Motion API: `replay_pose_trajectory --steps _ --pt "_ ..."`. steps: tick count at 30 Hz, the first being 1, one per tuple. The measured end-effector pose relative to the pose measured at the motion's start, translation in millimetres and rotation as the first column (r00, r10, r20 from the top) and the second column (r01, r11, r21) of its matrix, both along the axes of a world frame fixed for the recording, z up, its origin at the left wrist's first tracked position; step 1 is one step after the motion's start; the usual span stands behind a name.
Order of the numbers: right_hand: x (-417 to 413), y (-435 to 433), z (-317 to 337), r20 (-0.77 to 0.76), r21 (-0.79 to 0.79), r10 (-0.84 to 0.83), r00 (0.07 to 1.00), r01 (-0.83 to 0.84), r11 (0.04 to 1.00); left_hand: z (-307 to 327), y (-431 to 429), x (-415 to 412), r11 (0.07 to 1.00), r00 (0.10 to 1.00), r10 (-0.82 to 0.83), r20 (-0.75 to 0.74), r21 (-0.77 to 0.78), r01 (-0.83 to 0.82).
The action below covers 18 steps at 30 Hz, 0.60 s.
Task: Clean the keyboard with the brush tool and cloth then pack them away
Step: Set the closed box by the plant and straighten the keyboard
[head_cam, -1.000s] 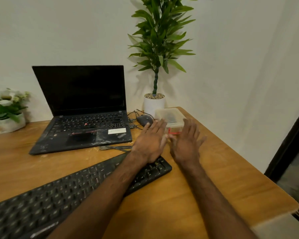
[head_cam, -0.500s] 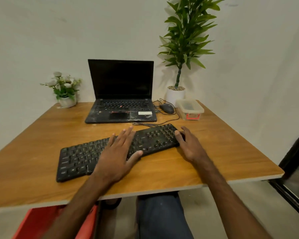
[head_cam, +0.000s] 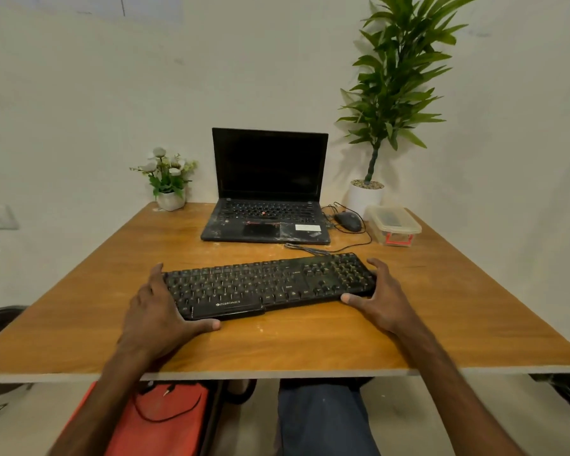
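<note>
One black keyboard (head_cam: 267, 284) is seen lying towards the front edge of the table (head_cam: 310, 343). It is gripped at both ends: the left hand (head_cam: 155, 311) is curled round its left end, the right hand (head_cam: 380, 301) round its right end, each thumb on the front edge. Along the back edge are ranged one open laptop (head_cam: 267, 199), one mouse (head_cam: 348, 221), one lidded plastic box (head_cam: 394, 223) and two potted plants (head_cam: 168, 179).

Black Zebronics keyboard (head_cam: 270, 284), keys dusty, lying flat on wooden table (head_cam: 310, 343), right end angled slightly away, left hand (head_cam: 155, 311) and right hand (head_cam: 382, 301) gripping its ends
</note>
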State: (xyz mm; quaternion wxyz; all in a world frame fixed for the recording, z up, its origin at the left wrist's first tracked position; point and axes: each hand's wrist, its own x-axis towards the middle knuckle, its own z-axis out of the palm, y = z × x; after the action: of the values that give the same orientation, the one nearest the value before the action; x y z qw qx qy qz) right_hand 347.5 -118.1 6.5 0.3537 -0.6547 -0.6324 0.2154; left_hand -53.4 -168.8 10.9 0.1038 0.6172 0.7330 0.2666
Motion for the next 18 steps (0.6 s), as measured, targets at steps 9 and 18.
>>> replay_pose_trajectory --steps 9,18 --pt "-21 37 -2 -0.19 0.205 -0.043 0.981 0.082 0.975 6 74 -1 0.973 0.988 -0.09 0.129 0.224 0.059" --pt "-39 114 -3 -0.163 0.222 -0.129 0.978 0.164 0.961 4 169 -7 0.965 0.979 -0.111 0.173 0.253 0.065"
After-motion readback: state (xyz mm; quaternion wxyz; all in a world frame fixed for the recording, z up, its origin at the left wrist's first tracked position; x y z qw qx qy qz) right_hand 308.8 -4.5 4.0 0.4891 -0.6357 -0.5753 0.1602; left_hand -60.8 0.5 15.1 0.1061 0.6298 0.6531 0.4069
